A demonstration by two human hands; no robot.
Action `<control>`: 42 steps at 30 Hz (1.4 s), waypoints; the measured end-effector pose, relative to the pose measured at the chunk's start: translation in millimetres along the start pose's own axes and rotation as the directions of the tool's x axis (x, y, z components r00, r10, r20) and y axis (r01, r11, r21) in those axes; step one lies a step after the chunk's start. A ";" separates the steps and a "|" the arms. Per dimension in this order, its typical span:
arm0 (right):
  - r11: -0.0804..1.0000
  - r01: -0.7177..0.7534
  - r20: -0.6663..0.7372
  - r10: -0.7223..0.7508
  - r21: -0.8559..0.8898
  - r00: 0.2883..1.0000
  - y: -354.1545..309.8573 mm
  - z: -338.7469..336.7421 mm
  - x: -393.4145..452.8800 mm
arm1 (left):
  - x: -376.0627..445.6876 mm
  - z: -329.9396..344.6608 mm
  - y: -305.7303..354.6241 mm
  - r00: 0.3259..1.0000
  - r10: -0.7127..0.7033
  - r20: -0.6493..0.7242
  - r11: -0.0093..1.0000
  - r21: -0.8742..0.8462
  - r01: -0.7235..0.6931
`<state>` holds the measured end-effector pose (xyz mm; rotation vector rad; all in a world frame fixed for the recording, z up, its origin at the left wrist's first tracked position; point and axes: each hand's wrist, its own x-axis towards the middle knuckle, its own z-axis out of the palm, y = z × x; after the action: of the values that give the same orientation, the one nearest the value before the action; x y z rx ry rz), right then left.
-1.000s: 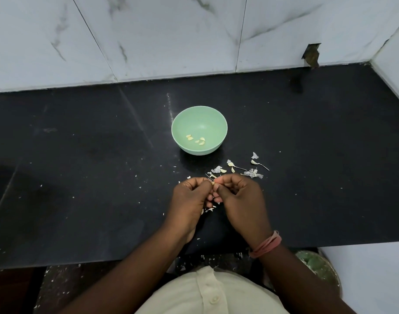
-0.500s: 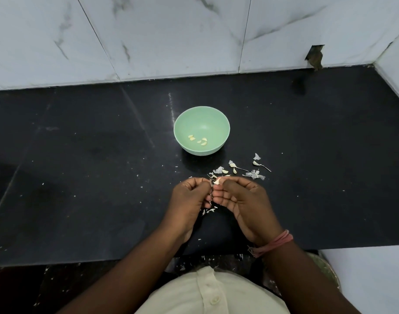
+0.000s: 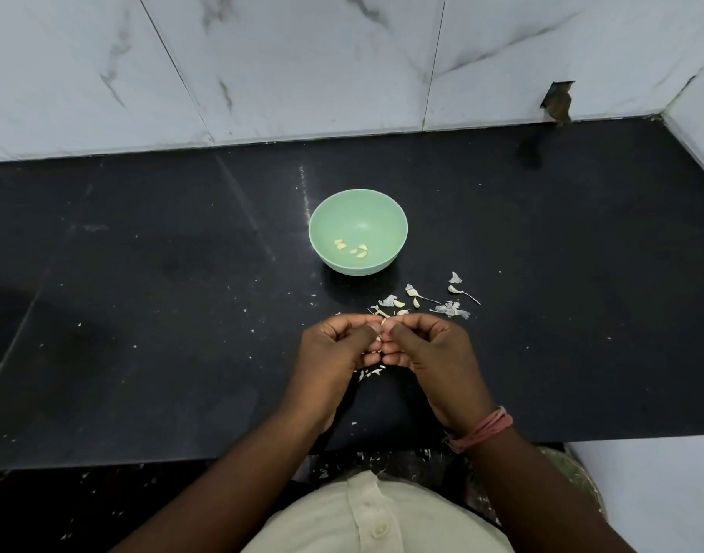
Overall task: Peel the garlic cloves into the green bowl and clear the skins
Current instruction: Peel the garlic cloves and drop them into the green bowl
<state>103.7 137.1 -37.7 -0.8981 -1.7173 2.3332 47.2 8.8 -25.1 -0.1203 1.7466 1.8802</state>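
Looking down at the black bench (image 3: pixel 142 313), we see our two hands drawn together just in front of us, knuckles up and fingers curled in. The left hand (image 3: pixel 334 353) and the right hand (image 3: pixel 430 353) meet at the fingertips, and between them they pinch a small garlic clove (image 3: pixel 382 324), of which only a pale sliver shows; how much skin is on it we cannot tell. Both hands are closed tight around that one piece, with the lower fingers of each hand touching one another.

Beyond the hands, farther from us on the bench, stands the green bowl (image 3: pixel 326 217), upright, with a few peeled cloves (image 3: pixel 352 248) lying at its bottom toward the near side. Between the bowl and our hands, and off to the right, papery skins (image 3: pixel 450 309) lie scattered on the bench, some with thin stems sticking out; one or two pale pieces among them look like cloves, though we cannot be sure. A few more skin flakes (image 3: pixel 370 373) lie just under our hands, and fine white specks dot the bench around.

A pink band (image 3: pixel 482 431) circles the right wrist. At the back, the bench meets a white marble-patterned wall (image 3: pixel 302 65).
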 end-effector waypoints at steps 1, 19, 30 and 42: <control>1.000 0.010 0.004 -0.010 -0.022 1.000 -0.6 -0.1 -0.5 | -0.7 0.2 -0.2 1.000 0.010 0.005 1.000 0.011 -0.010; 0.879 0.272 0.076 -0.264 -0.391 0.962 -16.3 2.8 -9.0 | -5.3 2.3 7.0 0.997 0.069 0.015 0.993 -0.095 -0.068; 0.830 0.271 0.130 -0.238 -0.487 0.963 -19.1 0.8 -10.7 | -5.2 1.1 8.1 0.999 0.043 0.016 0.992 -0.121 -0.041; 0.849 0.236 0.131 -0.197 -0.474 0.972 -24.6 2.0 -16.6 | -3.9 -1.0 9.2 0.993 -0.051 0.105 0.970 -0.230 0.074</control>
<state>110.0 137.3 -8.6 -0.6250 -2.3597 1.8395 46.0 6.6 -15.4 -0.1670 1.4359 2.0048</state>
